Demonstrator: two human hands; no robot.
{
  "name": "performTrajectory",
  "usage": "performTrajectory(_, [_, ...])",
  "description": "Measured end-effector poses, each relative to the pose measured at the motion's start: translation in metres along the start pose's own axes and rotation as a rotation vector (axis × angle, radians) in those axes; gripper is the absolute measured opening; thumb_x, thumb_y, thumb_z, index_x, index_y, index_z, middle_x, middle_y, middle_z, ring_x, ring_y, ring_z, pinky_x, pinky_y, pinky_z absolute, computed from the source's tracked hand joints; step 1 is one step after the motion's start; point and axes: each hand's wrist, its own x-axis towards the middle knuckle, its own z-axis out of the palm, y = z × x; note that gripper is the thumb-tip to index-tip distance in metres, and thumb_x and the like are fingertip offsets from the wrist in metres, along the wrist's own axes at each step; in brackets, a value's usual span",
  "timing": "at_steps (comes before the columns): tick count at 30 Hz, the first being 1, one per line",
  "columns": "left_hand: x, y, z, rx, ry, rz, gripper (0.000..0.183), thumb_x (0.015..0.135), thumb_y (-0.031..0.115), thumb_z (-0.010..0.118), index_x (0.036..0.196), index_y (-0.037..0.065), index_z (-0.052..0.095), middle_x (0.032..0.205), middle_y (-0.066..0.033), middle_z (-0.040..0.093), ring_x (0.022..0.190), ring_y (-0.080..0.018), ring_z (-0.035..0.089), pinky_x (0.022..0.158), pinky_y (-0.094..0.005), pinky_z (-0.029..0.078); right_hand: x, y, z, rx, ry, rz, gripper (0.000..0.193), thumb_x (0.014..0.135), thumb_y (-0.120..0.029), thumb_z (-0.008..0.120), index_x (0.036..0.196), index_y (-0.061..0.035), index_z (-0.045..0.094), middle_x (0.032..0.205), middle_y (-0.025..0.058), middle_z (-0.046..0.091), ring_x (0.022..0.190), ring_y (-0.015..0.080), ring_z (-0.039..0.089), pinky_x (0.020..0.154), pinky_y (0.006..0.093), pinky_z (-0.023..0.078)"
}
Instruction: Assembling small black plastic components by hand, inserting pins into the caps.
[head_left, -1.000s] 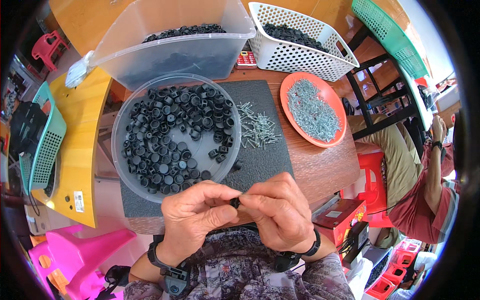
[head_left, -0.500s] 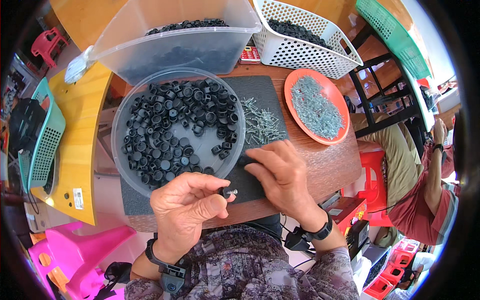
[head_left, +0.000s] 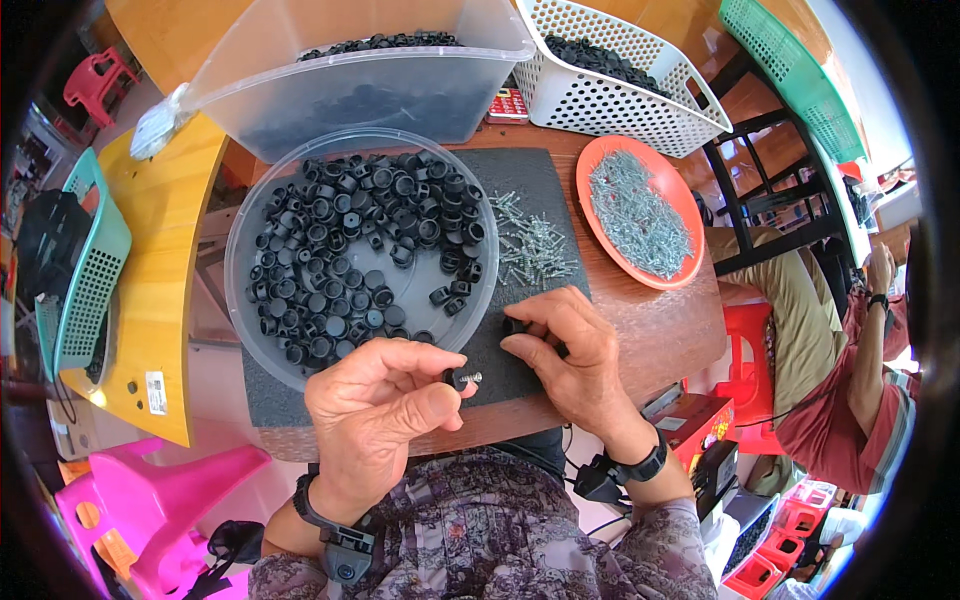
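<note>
Between the thumb and fingers of my left hand is a small black plastic part, with a silver screw sticking out of it to the right. My right hand pinches a round black plastic cap over the dark mat; its other fingers curl in. Just beyond the hands, a clear round tub holds many black caps. A loose pile of screws lies on the mat, between the tub and an orange plate heaped with more screws.
At the table's back stand a large clear bin and a white perforated basket, both with black parts. A pink stool is at the left, near a yellow table with a green basket. A seated person is at the right.
My right hand has drawn slightly back to the right, and the cap in its fingers shows more clearly. My left hand keeps its hold on the black part with the screw.
</note>
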Motion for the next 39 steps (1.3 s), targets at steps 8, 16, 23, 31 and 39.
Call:
performTrajectory(8, [0.001,-0.003,0.009,0.042,0.057,-0.002,0.024,0.076,0.002,0.072,0.094,-0.008,0.060,0.081,-0.0165,0.064,0.062,-0.0177,0.063,0.058,-0.0261,0.053,-0.006,-0.019,-0.008,0.444,-0.026,0.157,0.022,0.075,0.001,0.070,0.096,0.0003,0.063,0.085,0.0068,0.061,0.074,0.0108,0.056,0.061,0.0238,0.045])
performTrajectory(16, [0.000,-0.008,0.014,0.077,0.020,-0.026,0.025,0.078,0.001,0.071,0.097,-0.008,0.059,0.086,-0.0158,0.065,0.074,-0.0171,0.064,0.061,-0.0249,0.055,-0.008,-0.031,-0.011,0.635,-0.113,0.156,0.024,0.080,0.002,0.064,0.104,0.0028,0.064,0.092,0.0097,0.063,0.079,0.0123,0.057,0.070,0.0239,0.045])
performTrajectory(23, [-0.001,-0.009,0.012,0.109,-0.013,-0.034,0.022,0.082,-0.002,0.066,0.102,-0.007,0.060,0.088,-0.0082,0.063,0.075,-0.0096,0.059,0.067,-0.0204,0.049,-0.009,-0.035,-0.009,0.595,-0.101,0.172,0.025,0.082,0.001,0.062,0.107,0.0036,0.063,0.092,0.0098,0.062,0.082,0.0152,0.058,0.074,0.0244,0.045])
performTrajectory(31, [-0.001,-0.009,0.013,0.132,0.015,-0.027,0.020,0.082,-0.001,0.066,0.100,-0.006,0.060,0.087,-0.0073,0.064,0.075,-0.0089,0.058,0.066,-0.0202,0.048,-0.012,-0.030,-0.004,1.048,-0.092,0.446,0.024,0.088,-0.004,0.060,0.110,0.0038,0.060,0.099,0.0076,0.063,0.081,0.0121,0.059,0.074,0.0235,0.046])
performTrajectory(39, [0.001,-0.007,0.013,0.273,0.017,0.050,0.021,0.080,-0.002,0.068,0.098,-0.007,0.060,0.087,-0.0136,0.065,0.071,-0.0131,0.061,0.061,-0.0218,0.051,-0.013,-0.023,-0.005,1.180,-0.159,0.576,0.026,0.089,-0.010,0.059,0.112,0.0036,0.059,0.092,0.0068,0.066,0.079,0.0077,0.058,0.067,0.0201,0.045])
